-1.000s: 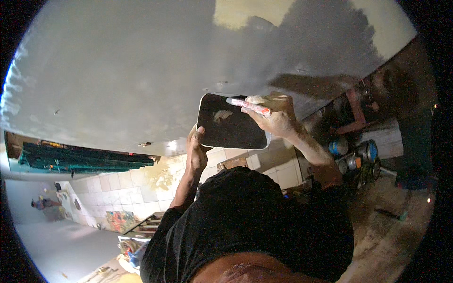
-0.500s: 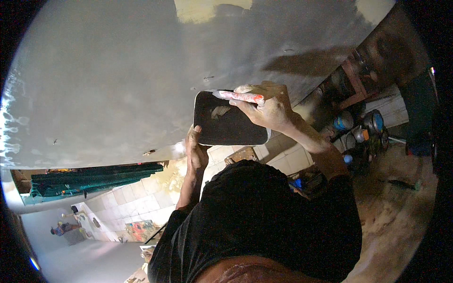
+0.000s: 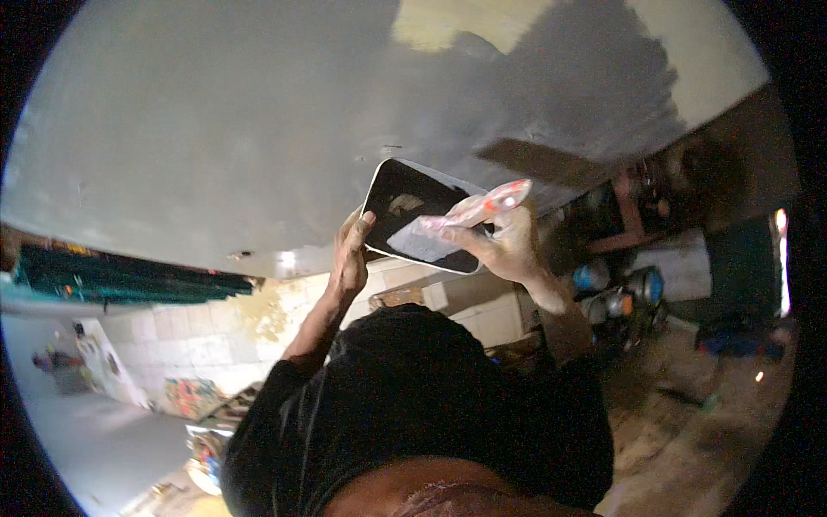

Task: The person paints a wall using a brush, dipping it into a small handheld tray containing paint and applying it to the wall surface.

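My left hand [image 3: 351,248] grips the left edge of a black rectangular board [image 3: 389,191] with rounded corners and a pale rim. Its thumb lies on the top face, and the other fingers are mostly hidden beneath. In my right hand [image 3: 510,250] is a putty knife [image 3: 422,240], its handle smeared red and white. The broad grey blade lies over the lower right part of the board, above or against the black face; which one I cannot tell. A pale smear marks the board's middle.
Ahead stretches a wall [image 3: 233,129] coated grey, with a pale yellow patch [image 3: 439,24] at the top. Green cloth [image 3: 121,274] hangs at the left. Pale tiles [image 3: 215,345] lie below. Several pots or buckets [image 3: 644,284] stand at the right. A blurred person [image 3: 56,360] is far left.
The putty knife has swung from the board's upper edge to its lower right, blade now flat to view. The board has tilted, its right side dropping. My view has shifted too.
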A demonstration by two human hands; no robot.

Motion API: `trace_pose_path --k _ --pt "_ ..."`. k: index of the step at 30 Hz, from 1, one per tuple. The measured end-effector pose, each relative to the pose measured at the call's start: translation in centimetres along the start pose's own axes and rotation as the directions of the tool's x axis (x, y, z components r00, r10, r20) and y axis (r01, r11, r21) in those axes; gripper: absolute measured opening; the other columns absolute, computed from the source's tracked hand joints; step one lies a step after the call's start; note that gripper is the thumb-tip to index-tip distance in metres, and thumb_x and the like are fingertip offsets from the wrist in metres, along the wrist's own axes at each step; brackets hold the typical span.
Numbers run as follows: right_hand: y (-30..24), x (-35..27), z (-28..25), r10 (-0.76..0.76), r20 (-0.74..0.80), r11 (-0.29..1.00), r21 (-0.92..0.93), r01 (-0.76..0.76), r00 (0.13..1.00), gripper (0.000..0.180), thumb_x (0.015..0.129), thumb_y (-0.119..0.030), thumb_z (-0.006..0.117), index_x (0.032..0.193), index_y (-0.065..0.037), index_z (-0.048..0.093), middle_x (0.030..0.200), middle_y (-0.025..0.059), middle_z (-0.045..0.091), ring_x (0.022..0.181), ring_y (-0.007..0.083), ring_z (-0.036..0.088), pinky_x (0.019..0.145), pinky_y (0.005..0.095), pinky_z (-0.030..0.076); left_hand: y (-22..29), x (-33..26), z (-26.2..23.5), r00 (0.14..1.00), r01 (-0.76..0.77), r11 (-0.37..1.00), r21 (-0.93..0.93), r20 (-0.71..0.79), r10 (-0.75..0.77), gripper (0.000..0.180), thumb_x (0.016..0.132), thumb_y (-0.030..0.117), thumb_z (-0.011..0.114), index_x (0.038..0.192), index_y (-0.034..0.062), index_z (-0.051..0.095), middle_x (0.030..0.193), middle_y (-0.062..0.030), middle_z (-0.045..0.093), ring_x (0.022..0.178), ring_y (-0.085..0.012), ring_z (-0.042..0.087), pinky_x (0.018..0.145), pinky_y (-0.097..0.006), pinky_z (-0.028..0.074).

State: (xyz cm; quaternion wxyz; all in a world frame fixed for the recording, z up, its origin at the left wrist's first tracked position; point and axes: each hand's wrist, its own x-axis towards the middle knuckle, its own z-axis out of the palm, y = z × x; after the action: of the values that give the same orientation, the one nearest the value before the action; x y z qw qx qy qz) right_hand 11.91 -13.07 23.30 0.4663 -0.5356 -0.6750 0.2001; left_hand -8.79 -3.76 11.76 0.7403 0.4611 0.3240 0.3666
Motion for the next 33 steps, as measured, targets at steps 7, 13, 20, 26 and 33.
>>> trace_pose_path --k 7,13,20,26,33 --pt "2.8 1.5 0.1 -0.067 -0.204 0.99 -0.133 0.041 0.977 0.011 0.075 -0.001 0.077 0.085 0.003 0.073 0.085 0.012 0.073 0.079 0.0192 0.069 0.075 0.0306 0.053 -1.4 0.6 -0.5 0.999 0.006 0.998 0.064 0.032 -0.008 0.063 0.09 0.051 0.056 0.126 -0.001 0.057 0.107 -0.011 0.064 0.102 -0.0201 0.056 0.092 -0.037 0.043" --pt "2.5 0.5 -0.4 -0.182 -0.31 0.961 -0.258 0.102 0.933 0.014 0.074 0.005 0.077 0.086 0.007 0.071 0.088 0.0144 0.072 0.082 0.0208 0.069 0.078 0.0325 0.054 -1.0 0.2 -0.7 1.0 0.01 0.999 0.044 0.011 -0.011 0.064 0.089 0.05 0.058 0.128 -0.001 0.054 0.109 -0.0088 0.063 0.096 -0.0181 0.059 0.081 -0.033 0.051" --pt "0.6 -1.7 -0.5 -0.103 -0.186 0.989 -0.122 0.082 0.977 0.012 0.074 0.004 0.078 0.085 0.003 0.072 0.089 0.0119 0.071 0.083 0.0192 0.067 0.079 0.0315 0.052 -1.2 0.6 -0.7 0.999 0.038 0.999 0.0 -0.019 -0.038 0.062 0.09 0.048 0.059 0.126 -0.0029 0.056 0.101 -0.0103 0.064 0.095 -0.0186 0.058 0.087 -0.034 0.047" --pt "0.0 -2.2 0.7 0.021 -0.041 0.998 -0.064 -0.024 0.999 0.014 0.077 -0.009 0.079 0.086 -0.001 0.073 0.088 0.0116 0.073 0.08 0.0175 0.069 0.071 0.0296 0.053 -2.0 1.3 -0.8 0.999 -0.036 0.999 0.001 0.023 0.036 0.061 0.09 0.048 0.059 0.125 -0.0015 0.057 0.105 -0.0092 0.063 0.094 -0.0182 0.057 0.087 -0.034 0.047" --pt "1.2 0.6 0.3 -0.052 -0.215 0.979 -0.204 0.007 0.975 0.016 0.081 -0.016 0.075 0.086 -0.001 0.072 0.085 0.0121 0.072 0.072 0.0177 0.071 0.063 0.029 0.053 -1.3 -0.2 -0.5 0.996 0.021 0.998 -0.056 0.083 -0.017 0.06 0.095 0.046 0.049 0.132 -0.0009 0.049 0.121 -0.0127 0.061 0.111 -0.0227 0.059 0.093 -0.038 0.05"
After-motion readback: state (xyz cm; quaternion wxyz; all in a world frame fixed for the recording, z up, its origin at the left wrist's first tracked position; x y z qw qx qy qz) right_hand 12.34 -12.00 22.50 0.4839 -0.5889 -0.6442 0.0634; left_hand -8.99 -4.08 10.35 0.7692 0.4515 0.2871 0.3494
